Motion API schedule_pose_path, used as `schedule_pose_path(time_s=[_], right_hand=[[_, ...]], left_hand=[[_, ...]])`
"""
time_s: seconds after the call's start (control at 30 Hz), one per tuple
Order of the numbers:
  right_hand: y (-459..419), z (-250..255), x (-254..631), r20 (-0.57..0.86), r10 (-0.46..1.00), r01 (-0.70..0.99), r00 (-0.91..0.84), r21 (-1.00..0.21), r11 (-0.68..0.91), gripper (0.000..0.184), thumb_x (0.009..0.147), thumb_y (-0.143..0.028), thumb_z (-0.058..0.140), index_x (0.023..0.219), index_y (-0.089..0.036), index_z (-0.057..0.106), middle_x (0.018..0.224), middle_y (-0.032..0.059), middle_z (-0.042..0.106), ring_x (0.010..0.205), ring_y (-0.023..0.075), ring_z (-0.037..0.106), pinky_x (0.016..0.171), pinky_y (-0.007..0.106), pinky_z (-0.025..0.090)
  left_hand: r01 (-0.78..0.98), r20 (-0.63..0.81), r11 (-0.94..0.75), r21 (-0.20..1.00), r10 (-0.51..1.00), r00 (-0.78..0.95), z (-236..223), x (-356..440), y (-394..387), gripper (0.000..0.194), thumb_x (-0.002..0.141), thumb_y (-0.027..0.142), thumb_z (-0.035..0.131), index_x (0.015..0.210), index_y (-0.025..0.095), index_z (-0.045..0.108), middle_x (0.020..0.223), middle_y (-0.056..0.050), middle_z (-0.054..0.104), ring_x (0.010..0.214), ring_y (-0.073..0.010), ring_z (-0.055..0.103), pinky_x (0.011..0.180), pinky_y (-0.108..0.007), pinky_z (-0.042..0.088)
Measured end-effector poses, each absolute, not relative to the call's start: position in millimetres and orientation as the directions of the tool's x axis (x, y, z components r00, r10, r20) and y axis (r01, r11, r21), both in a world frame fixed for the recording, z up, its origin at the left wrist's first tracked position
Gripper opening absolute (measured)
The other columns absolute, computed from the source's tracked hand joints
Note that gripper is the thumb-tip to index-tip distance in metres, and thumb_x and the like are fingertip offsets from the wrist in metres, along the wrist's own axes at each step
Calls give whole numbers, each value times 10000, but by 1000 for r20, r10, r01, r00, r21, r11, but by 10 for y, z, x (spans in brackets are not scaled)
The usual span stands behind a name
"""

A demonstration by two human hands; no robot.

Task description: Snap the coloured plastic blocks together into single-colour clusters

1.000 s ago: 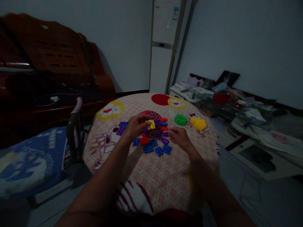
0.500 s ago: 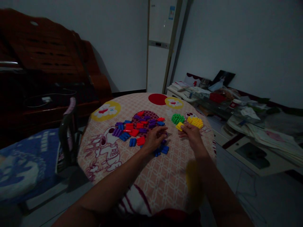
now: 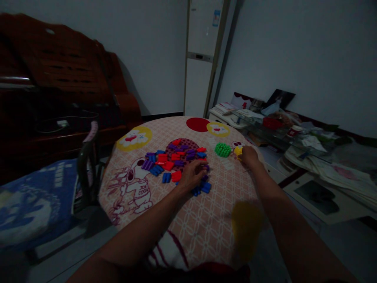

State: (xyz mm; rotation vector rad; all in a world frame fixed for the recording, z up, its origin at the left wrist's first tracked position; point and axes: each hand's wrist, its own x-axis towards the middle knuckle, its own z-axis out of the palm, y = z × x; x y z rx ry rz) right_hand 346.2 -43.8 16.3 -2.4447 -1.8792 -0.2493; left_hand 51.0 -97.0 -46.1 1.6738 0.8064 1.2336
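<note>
On the round table, my left hand [image 3: 193,175] rests among loose plastic building blocks, its fingers bent and apart. Close to its fingertips lies a purple block [image 3: 207,168], and blue blocks [image 3: 205,187] lie beside the palm. Red blocks [image 3: 176,175] and more purple blocks [image 3: 147,164] spread out to its left. My right hand [image 3: 249,157] is closed at the yellow blocks [image 3: 238,151] on the right side, covering most of them. The fingertips are largely hidden there. Left of that hand sits a tight cluster of green blocks [image 3: 223,149].
A patterned cloth [image 3: 203,224] covers the table. A chair with a blue cover [image 3: 38,196] stands at the left, before a wooden sofa [image 3: 64,70]. Along the right wall runs a low cabinet cluttered with papers [image 3: 318,169] and a cup [image 3: 293,131].
My right hand has carried a yellow block rightward, from beside the green cluster to the yellow group. My left hand has stayed nearly in place. The view has shifted slightly.
</note>
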Motion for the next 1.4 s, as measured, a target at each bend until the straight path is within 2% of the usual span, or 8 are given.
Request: schedule_pose_path(time_s=[0.17,0.33,0.47,0.63,0.77,0.93,1.13,1.4], right_hand=[[-425,187,3505,208,955,970,211,75,-230,265,871,-299,699,1068,-124,716,1096,183,726,1086,270,661,898,323,476],[-324,316,3772,409,825,920,389,-138,-366,374,994,-335,463,1117,-82,710,1119,228,714,1043,304,660,896,392,481],[-144,261,3861,381,811,895,443,-244,-374,480,955,-437,530,1231,-72,673,1194,225,693,1112,314,635,942,392,466],[120,73,3779,177,859,875,480,-164,-455,611,863,-606,622,1229,-123,695,1296,220,634,1235,353,570,991,456,458],[265,4,3733,87,846,849,526,-108,-517,646,799,-635,689,1195,-125,708,1316,236,607,1259,391,554,993,517,465],[307,-40,3761,89,843,848,530,-79,-524,622,764,-552,766,1200,-115,686,1248,243,633,1226,383,583,965,503,499],[311,-112,3812,70,847,849,527,-73,-523,471,807,-430,713,1166,-124,702,1157,191,693,1112,310,658,889,402,540],[339,-178,3794,120,830,839,544,-86,-538,415,742,-325,737,1105,-125,737,1055,181,723,1044,303,676,817,375,543]], left_hand=[[4,402,-421,907,869,288,-436,478,-986,282,802,256,679,1073,189,723,1124,-104,707,979,-233,705,912,-400,561],[53,410,-443,895,863,297,-422,475,-985,273,832,268,663,1086,193,729,1120,-112,708,1013,-247,690,932,-410,542],[75,417,-455,887,860,294,-402,474,-988,250,829,258,668,1059,193,738,1117,-108,711,1021,-249,686,919,-392,541],[93,434,-482,871,845,311,-424,464,-987,211,841,247,662,1027,188,740,1070,-94,726,1017,-241,688,918,-379,541],[107,444,-495,863,841,308,-448,462,-986,191,851,231,645,1011,189,740,1057,-88,731,1014,-232,688,903,-366,545],[123,445,-506,854,832,331,-423,458,-1007,195,854,228,633,1015,186,736,1073,-91,728,1027,-231,689,918,-369,548],[139,437,-506,851,830,345,-399,458,-1022,190,853,243,638,1004,179,733,1090,-97,731,1039,-235,686,924,-369,546],[148,453,-524,839,822,347,-408,447,-1006,188,852,229,636,999,183,745,1097,-95,734,1062,-236,682,963,-383,535]])
